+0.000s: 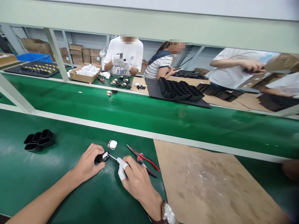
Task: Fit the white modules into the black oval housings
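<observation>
My left hand [90,161] grips a small black plastic housing [99,158] between thumb and fingers, its open end turned to the right. Inside that opening sits a part with white on it [106,156]. White finger cots cover the thumb and a finger of my right hand [133,174], which pinches a thin, pointed metal tool [112,157]. The tool's tip reaches the opening of the housing; whether it is tweezers or a pick I cannot tell. Just beyond lies a small circuit board topped with white [112,144]. Red-and-black long-nose pliers [143,159] rest right of it.
Several empty black housings [39,140] stand at the left. A stained cardboard sheet [210,177] covers the bench at the right. Past a pale rail [130,131] runs a green belt [144,109]. Co-workers sit beyond, near black trays [179,90] and a box of white parts [85,73].
</observation>
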`<state>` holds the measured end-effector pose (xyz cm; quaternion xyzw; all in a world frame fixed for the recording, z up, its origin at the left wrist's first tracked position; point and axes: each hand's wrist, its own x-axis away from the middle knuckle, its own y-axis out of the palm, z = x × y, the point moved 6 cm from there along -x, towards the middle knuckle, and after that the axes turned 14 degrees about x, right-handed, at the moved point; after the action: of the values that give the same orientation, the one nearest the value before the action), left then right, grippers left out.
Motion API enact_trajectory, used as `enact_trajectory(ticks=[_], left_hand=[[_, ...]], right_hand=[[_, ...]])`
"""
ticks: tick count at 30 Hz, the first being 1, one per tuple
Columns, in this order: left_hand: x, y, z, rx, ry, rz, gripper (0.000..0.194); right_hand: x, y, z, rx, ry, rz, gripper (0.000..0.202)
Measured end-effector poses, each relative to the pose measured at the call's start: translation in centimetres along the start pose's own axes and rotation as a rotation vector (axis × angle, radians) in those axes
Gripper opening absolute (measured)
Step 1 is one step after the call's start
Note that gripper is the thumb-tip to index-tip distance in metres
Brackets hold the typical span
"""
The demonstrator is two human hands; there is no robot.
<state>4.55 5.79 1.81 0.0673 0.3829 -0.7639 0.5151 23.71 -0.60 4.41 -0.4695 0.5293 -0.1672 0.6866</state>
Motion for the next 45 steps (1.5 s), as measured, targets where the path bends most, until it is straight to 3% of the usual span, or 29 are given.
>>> enact_trajectory(ticks=[15, 32, 37, 43, 45], left_hand=[[-0.1, 0.3, 0.3, -0.018, 0.058, -0.025, 0.036], [-0.4, 0.3, 1.0, 0.013, 0.079, -0.041, 0.033], [-0.7, 0.1, 1.3, 0.051, 0.053, -0.045, 0.028], [-0.4, 0.7, 0.9, 0.209, -0.068, -0.203, 0.025], [-0.1, 0.9, 0.5, 0.211, -0.106, -0.251, 0.028]], right_hand=[[-0.1, 0.1, 0.0, 0.107, -0.013, -0.063, 0.024], [-0.2, -0.6, -0.2, 0.109, -0.064, -0.049, 0.024], [0.2, 0.1, 1.2, 0.112, 0.041, -0.042, 0.024], [0.8, 2.4, 1.9, 0.188, 0.054, -0.253, 0.021], [0.7, 2.3, 1.8, 0.158, 0.059, -0.267, 0.022]])
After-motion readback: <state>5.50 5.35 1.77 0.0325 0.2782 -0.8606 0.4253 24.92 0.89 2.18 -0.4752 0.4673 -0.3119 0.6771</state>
